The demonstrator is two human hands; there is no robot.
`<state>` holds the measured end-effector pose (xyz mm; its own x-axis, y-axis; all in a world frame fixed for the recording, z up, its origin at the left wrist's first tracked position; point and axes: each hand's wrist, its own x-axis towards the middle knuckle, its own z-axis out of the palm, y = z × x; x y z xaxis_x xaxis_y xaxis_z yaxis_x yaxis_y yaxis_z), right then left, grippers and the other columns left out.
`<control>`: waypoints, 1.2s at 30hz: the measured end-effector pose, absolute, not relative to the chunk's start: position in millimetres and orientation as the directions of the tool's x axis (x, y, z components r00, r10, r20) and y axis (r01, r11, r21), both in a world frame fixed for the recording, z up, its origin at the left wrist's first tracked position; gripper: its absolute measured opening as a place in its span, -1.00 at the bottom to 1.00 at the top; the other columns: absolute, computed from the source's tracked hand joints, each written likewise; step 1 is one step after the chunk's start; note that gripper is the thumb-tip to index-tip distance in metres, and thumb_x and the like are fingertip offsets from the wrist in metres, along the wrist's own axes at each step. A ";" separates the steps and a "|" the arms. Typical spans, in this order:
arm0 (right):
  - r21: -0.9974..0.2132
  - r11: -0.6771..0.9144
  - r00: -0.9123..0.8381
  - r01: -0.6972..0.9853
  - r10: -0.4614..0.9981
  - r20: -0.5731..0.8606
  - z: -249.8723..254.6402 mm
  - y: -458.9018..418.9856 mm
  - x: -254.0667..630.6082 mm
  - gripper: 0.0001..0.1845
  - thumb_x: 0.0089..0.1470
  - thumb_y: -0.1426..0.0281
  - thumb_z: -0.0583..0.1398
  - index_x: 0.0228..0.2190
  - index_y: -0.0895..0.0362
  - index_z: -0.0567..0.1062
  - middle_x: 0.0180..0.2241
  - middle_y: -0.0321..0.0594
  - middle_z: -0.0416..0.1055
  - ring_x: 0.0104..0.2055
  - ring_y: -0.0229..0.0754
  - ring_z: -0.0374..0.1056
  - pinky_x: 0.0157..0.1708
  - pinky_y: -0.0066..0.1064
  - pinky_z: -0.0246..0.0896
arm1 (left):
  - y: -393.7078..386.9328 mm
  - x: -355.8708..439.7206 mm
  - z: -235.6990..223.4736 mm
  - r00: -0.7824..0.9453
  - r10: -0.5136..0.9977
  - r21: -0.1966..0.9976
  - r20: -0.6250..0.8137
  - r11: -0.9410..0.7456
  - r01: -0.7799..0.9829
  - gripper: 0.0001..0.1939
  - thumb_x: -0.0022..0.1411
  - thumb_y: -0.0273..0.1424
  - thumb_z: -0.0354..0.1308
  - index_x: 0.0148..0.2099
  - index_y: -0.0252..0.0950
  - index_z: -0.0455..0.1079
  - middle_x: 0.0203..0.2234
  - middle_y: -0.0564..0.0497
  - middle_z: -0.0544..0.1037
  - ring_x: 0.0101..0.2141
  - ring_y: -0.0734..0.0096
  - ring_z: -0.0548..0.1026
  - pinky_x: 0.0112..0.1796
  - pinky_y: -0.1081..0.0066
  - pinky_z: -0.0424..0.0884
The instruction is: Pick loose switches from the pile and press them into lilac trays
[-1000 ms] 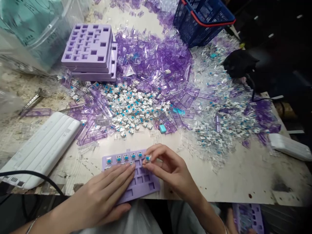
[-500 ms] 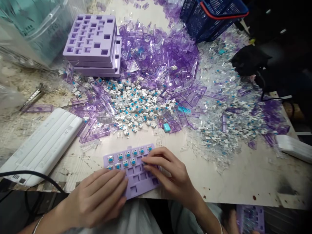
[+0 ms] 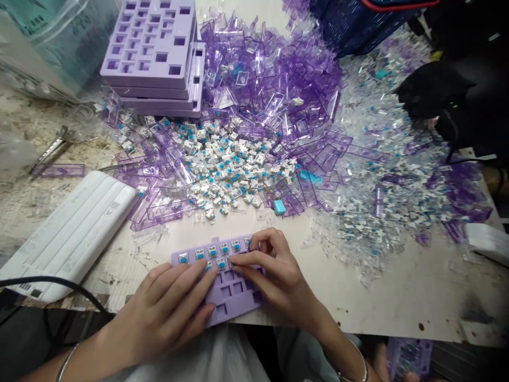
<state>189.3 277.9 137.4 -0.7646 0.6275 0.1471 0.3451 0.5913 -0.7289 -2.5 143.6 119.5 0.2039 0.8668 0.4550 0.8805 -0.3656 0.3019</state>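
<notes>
Our left hand [image 3: 167, 313] lies flat on the purple plate [image 3: 228, 297], its long side running left to right; our right hand [image 3: 278, 281] pinches narrowly beside a switch [image 3: 221, 263], hold unclear.

A stained, scuffed pale workbench [image 3: 401, 302]

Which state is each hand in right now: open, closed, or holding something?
Left hand: open, fingers lying on the plate.
Right hand: curled over the switches; whether it holds one cannot be told.
</notes>
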 end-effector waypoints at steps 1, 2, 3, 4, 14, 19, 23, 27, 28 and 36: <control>-0.721 0.598 -0.774 0.350 0.618 0.137 139.3 279.2 189.1 -0.86 0.20 0.44 0.17 -0.25 0.06 0.55 -0.32 -0.21 0.20 -0.27 -0.19 0.20 -0.31 -0.30 0.27 | 143.4 -2.3 119.5 0.206 0.870 0.305 0.447 -0.365 0.880 -0.68 0.28 -0.46 0.11 0.07 -0.43 0.38 -0.05 -0.16 0.47 -0.10 0.24 0.39 -0.09 0.27 0.29; -0.712 0.605 -0.783 0.355 0.609 0.127 141.3 280.5 188.7 -0.86 0.21 0.44 0.16 -0.26 0.06 0.55 -0.33 -0.21 0.20 -0.27 -0.18 0.20 -0.30 -0.30 0.26 | 143.5 -2.1 119.5 0.206 0.874 0.311 0.441 -0.364 0.878 -0.68 0.29 -0.46 0.11 0.07 -0.43 0.38 -0.05 -0.16 0.47 -0.10 0.24 0.38 -0.10 0.27 0.30; -0.704 0.613 -0.792 0.360 0.600 0.117 143.4 281.8 188.2 -0.86 0.21 0.43 0.16 -0.26 0.07 0.54 -0.34 -0.21 0.21 -0.27 -0.18 0.20 -0.30 -0.30 0.26 | 143.7 -2.0 119.6 0.202 0.879 0.322 0.433 -0.360 0.876 -0.68 0.29 -0.47 0.11 0.08 -0.43 0.37 -0.05 -0.15 0.47 -0.10 0.24 0.38 -0.10 0.27 0.30; -0.697 0.618 -0.801 0.363 0.589 0.106 145.4 283.2 187.5 -0.86 0.22 0.43 0.15 -0.26 0.07 0.53 -0.34 -0.21 0.21 -0.27 -0.18 0.20 -0.30 -0.30 0.25 | 144.0 -1.9 119.7 0.200 0.881 0.329 0.428 -0.359 0.873 -0.68 0.30 -0.47 0.11 0.08 -0.43 0.37 -0.05 -0.14 0.48 -0.09 0.24 0.38 -0.11 0.27 0.30; -0.811 0.491 -0.823 0.319 0.568 0.021 141.9 288.6 186.4 -0.89 0.20 0.48 0.17 -0.28 0.09 0.50 -0.36 -0.27 0.20 -0.29 -0.23 0.22 -0.33 -0.38 0.23 | 146.6 -2.8 121.1 0.210 0.873 0.337 0.439 -0.377 0.863 -0.72 0.28 -0.52 0.10 0.03 -0.48 0.39 -0.10 -0.14 0.52 -0.13 0.23 0.41 -0.14 0.28 0.33; -0.734 0.583 -0.809 0.348 0.582 0.079 138.0 285.6 186.7 -0.88 0.21 0.46 0.15 -0.31 0.08 0.50 -0.34 -0.23 0.19 -0.28 -0.19 0.19 -0.33 -0.33 0.22 | 147.6 -2.6 122.0 0.193 0.881 0.337 0.433 -0.357 0.871 -0.71 0.30 -0.51 0.08 0.04 -0.47 0.39 -0.10 -0.13 0.53 -0.15 0.28 0.42 -0.16 0.30 0.34; -0.635 0.660 -0.824 0.402 0.563 0.064 143.3 288.0 184.2 -0.87 0.20 0.44 0.16 -0.39 0.11 0.47 -0.35 -0.20 0.18 -0.29 -0.17 0.16 -0.35 -0.34 0.16 | 148.7 -2.4 123.0 0.213 0.882 0.318 0.420 -0.363 0.876 -0.73 0.32 -0.51 0.06 0.04 -0.48 0.39 -0.12 -0.10 0.56 -0.18 0.28 0.42 -0.20 0.30 0.33; -0.576 0.694 -0.855 0.433 0.518 -0.019 151.0 292.3 180.8 -0.90 0.16 0.45 0.21 -0.42 0.12 0.44 -0.38 -0.23 0.22 -0.31 -0.17 0.16 -0.35 -0.34 0.06 | 148.1 -1.7 119.7 0.254 0.873 0.298 0.416 -0.395 0.869 -0.72 0.30 -0.54 0.09 0.04 -0.51 0.38 -0.09 -0.10 0.57 -0.17 0.26 0.45 -0.20 0.26 0.30; -0.567 0.693 -0.855 0.446 0.517 -0.040 152.4 292.9 180.2 -0.90 0.15 0.45 0.22 -0.42 0.12 0.44 -0.38 -0.23 0.22 -0.30 -0.17 0.16 -0.34 -0.33 0.04 | 147.7 -1.8 118.8 0.260 0.874 0.298 0.410 -0.398 0.868 -0.71 0.30 -0.55 0.10 0.06 -0.52 0.37 -0.08 -0.11 0.56 -0.16 0.26 0.45 -0.20 0.25 0.29; -0.577 0.671 -0.847 0.467 0.527 -0.072 155.1 292.4 181.7 -0.94 0.12 0.47 0.26 -0.38 0.09 0.47 -0.34 -0.24 0.27 -0.22 -0.12 0.21 -0.24 -0.27 0.04 | 145.9 -0.3 123.9 0.195 0.931 0.351 0.309 -0.302 0.887 -0.58 0.29 -0.64 0.00 0.19 -0.44 0.25 -0.12 -0.13 0.49 -0.22 0.26 0.34 -0.18 0.24 0.25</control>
<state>181.7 292.4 155.1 -0.8465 0.5275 -0.0716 0.4666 0.6706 -0.5766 -0.3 145.9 123.9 0.1947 0.9311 0.3085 0.8865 -0.3016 0.3509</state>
